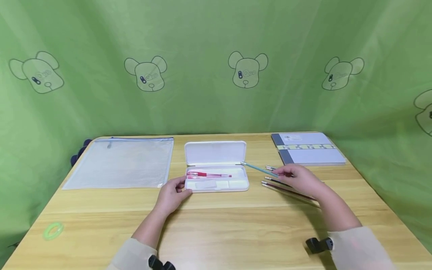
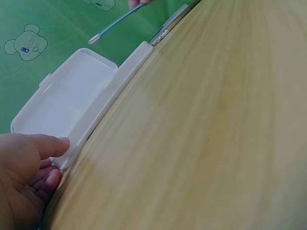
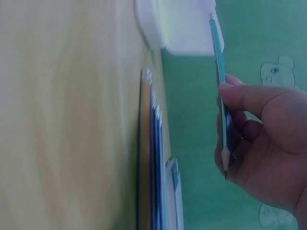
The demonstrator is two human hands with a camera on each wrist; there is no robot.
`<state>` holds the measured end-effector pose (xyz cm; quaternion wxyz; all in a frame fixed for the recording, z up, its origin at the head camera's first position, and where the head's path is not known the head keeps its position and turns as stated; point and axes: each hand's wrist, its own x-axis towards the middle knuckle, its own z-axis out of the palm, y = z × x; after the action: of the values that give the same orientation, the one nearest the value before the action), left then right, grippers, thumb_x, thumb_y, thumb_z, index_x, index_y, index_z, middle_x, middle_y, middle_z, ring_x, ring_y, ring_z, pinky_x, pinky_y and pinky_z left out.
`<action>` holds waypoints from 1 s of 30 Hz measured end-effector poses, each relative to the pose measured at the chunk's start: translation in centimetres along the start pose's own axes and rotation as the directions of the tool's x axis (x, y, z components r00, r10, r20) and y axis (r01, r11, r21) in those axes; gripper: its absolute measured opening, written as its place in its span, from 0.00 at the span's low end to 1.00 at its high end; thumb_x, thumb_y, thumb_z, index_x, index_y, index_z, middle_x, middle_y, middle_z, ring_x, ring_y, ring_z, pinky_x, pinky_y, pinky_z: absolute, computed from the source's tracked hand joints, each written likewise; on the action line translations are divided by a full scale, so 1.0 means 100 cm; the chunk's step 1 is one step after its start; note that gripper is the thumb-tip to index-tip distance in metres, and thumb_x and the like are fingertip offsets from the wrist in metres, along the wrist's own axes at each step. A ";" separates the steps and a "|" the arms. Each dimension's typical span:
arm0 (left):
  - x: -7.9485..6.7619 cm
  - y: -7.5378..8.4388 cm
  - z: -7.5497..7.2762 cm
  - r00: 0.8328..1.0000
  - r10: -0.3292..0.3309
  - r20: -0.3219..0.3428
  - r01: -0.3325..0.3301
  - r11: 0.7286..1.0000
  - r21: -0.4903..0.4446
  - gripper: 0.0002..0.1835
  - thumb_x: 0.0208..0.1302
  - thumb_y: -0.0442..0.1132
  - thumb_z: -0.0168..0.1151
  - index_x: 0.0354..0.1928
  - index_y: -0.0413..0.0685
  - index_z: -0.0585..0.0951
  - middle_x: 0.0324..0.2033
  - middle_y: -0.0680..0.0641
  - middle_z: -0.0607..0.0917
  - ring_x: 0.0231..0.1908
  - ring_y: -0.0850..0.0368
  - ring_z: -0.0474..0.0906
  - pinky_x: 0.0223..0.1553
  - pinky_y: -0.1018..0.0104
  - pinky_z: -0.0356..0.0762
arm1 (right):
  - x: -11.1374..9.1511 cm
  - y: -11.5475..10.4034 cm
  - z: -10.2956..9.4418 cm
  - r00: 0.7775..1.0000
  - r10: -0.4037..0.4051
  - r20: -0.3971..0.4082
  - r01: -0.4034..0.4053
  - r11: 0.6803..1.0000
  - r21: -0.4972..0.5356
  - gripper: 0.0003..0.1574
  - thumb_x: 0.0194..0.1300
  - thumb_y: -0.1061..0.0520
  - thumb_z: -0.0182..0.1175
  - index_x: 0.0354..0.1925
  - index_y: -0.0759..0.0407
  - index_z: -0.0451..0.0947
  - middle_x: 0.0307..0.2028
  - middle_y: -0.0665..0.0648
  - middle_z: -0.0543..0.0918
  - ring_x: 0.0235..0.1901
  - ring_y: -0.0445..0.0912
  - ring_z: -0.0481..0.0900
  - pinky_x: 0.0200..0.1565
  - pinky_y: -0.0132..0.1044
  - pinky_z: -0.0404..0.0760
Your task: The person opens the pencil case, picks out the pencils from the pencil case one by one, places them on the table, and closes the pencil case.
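A white pencil case lies open on the table with its lid back. Inside are red pens and, in front of them, a whitish block of unclear kind. My left hand grips the case's left end, thumb on the front edge and fingers bent at the side in the left wrist view. Above the table, my right hand pinches a teal pencil between thumb and fingers. Its white eraser end points at the case's right side, its sharpened tip toward the palm. Several pencils lie below that hand.
A mesh zip pouch lies at the back left. Notebooks with a patterned band are at the back right. A light green ring sits near the front left. Behind the table hangs a green curtain.
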<state>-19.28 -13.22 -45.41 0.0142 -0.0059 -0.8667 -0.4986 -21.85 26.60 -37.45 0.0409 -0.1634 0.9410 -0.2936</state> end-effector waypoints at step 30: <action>0.000 0.000 0.000 1.000 0.001 -0.002 -0.001 1.000 0.012 0.28 0.57 0.35 0.70 0.60 0.34 0.77 0.43 0.40 0.83 0.40 0.53 0.77 0.45 0.63 0.78 | -0.062 0.044 0.005 0.988 0.139 0.069 -0.131 0.985 -0.109 0.13 0.63 0.59 0.63 0.46 0.59 0.85 0.45 0.61 0.86 0.45 0.52 0.81 0.47 0.45 0.79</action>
<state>-19.28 -13.16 -45.39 0.0153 -0.0057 -0.8695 -0.4936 -17.18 31.78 -40.48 0.0881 -0.1124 0.9616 -0.2344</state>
